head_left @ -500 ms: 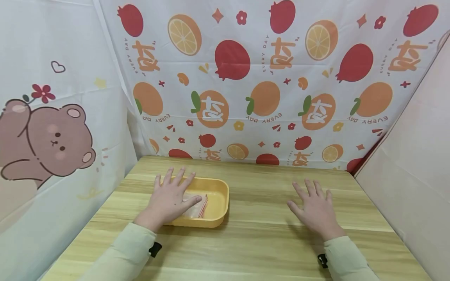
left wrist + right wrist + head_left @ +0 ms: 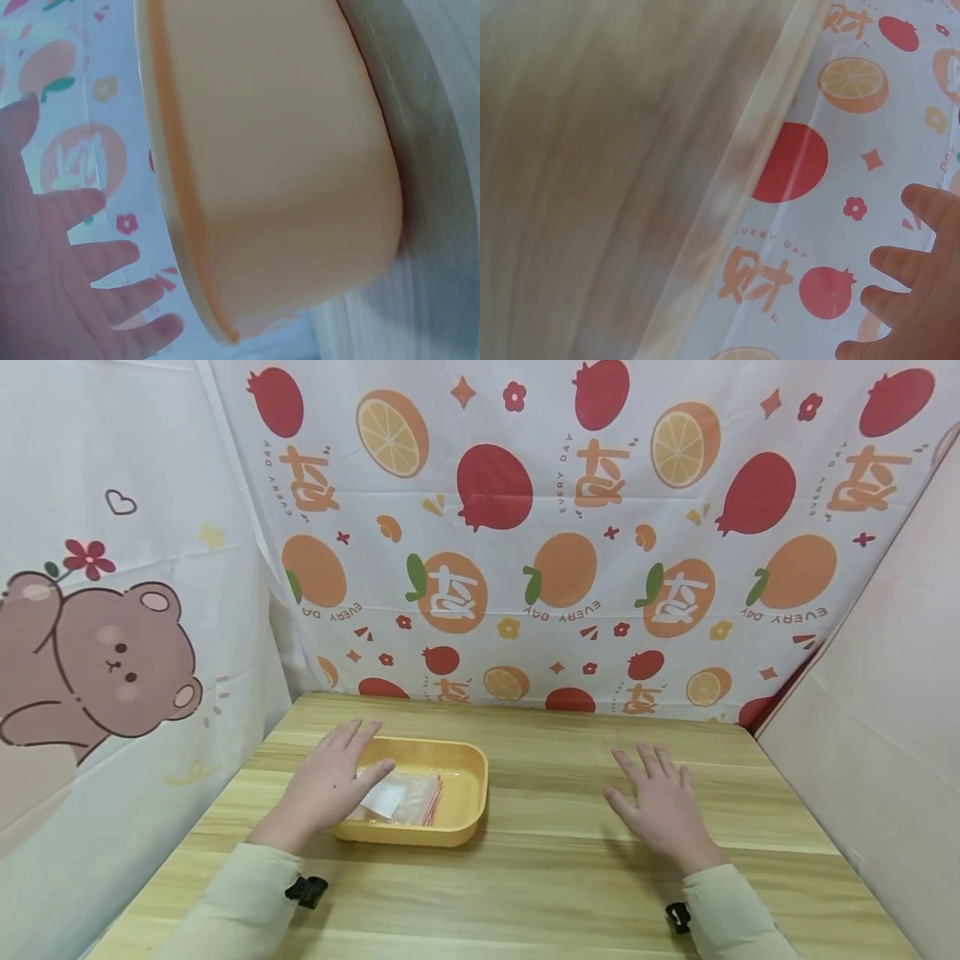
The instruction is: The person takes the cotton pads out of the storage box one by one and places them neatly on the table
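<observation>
A yellow plastic tray [image 2: 468, 827] sits on the left part of the table. Inside it lie clear zip bags [image 2: 420, 797] with red edges, and a white square packet [image 2: 385, 799] on or in them. Over the tray's left end is my left hand [image 2: 330, 785], fingers spread and holding nothing; it hides that end from the head view. The left wrist view shows the tray's outer wall [image 2: 285, 150] beside the spread fingers. My right hand [image 2: 663, 814] hovers above the right part of the table, fingers apart, with nothing in it.
A wooden-look table [image 2: 555, 877] spans the front. Behind it hangs a fruit-print cloth [image 2: 517, 568]. A bear-print cloth [image 2: 127, 660] closes the left side and a plain pale cloth [image 2: 885, 693] the right.
My left hand has moved left, uncovering the white packet and more of the bags. The right hand has shifted slightly left. The tray stays in place.
</observation>
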### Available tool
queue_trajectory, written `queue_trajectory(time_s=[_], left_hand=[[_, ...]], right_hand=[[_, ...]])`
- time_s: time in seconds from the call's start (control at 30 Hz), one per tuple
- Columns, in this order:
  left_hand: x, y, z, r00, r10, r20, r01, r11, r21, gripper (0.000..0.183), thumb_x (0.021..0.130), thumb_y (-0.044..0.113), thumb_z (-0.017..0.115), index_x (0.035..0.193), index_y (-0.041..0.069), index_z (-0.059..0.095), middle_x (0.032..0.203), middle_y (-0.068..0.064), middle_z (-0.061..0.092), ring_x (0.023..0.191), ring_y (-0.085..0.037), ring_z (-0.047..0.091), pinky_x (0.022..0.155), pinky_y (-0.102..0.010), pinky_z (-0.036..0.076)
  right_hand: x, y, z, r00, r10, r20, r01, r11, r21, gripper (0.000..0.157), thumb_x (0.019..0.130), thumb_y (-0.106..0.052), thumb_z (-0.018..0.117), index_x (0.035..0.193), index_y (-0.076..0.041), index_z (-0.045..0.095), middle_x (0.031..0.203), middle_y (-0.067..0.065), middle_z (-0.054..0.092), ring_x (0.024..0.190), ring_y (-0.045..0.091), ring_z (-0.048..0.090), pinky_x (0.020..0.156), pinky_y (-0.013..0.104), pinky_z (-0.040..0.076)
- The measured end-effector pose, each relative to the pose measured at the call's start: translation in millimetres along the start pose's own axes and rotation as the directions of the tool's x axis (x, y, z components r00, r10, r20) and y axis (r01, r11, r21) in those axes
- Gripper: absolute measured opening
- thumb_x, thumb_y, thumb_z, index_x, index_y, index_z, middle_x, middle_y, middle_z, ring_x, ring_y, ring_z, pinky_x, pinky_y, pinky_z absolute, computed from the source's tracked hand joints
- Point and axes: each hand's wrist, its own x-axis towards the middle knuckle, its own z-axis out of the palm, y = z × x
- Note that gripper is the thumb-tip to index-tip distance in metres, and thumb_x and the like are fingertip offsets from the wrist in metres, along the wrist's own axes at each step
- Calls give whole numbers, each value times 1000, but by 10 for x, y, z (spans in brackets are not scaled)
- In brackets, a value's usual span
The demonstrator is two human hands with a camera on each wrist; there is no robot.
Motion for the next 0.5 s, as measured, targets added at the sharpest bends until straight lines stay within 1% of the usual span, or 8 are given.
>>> queue_trajectory(time_s=[0.13, 0.27, 0.33, 0.4, 0.5], left_hand=[[-34, -73, -65, 999, -36, 11, 37, 998, -55, 86, 99, 68, 42, 158, 6, 31, 159, -29, 26, 141, -53, 27, 107, -71, 27], [-26, -173, -80, 994, -104, 16, 105, 990, -90, 77, 102, 53, 53, 156, 2, 33, 155, -30, 31, 138, -52, 31, 106, -70, 30], [-5, -244, -74, 988, -149, 32, 152, 982, -112, 72, 103, 44, 55, 155, -1, 33, 153, -31, 34, 137, -52, 33, 106, -69, 31], [17, -316, -67, 980, -190, 58, 197, 971, -139, 68, 104, 38, 54, 154, -3, 33, 150, -32, 38, 133, -52, 39, 104, -69, 35], [35, -414, -55, 964, -243, 109, 260, 947, -190, 61, 105, 33, 51, 152, -4, 35, 142, -33, 47, 125, -50, 48, 97, -67, 42]], right_hand=[[1, -37, -3, 1000, -12, -9, 12, 1000, 8, 71, 101, -62, 47, 156, -18, 42, 160, 24, 29, 147, 48, 19, 108, 77, 15], [2, -80, -19, 1000, -17, -7, 17, 1000, 24, 70, 101, -61, 47, 156, -18, 42, 160, 24, 29, 147, 48, 19, 108, 77, 15], [2, -103, -31, 1000, -21, -7, 21, 999, 34, 69, 101, -60, 48, 156, -18, 42, 160, 24, 29, 147, 48, 19, 108, 76, 15], [1, -132, -44, 1000, -25, -4, 26, 998, 53, 69, 101, -59, 49, 156, -18, 42, 160, 23, 29, 147, 48, 19, 108, 76, 15], [2, -194, -74, 999, -40, 2, 40, 991, 125, 67, 103, -54, 50, 156, -15, 42, 160, 24, 30, 146, 49, 21, 109, 75, 17]])
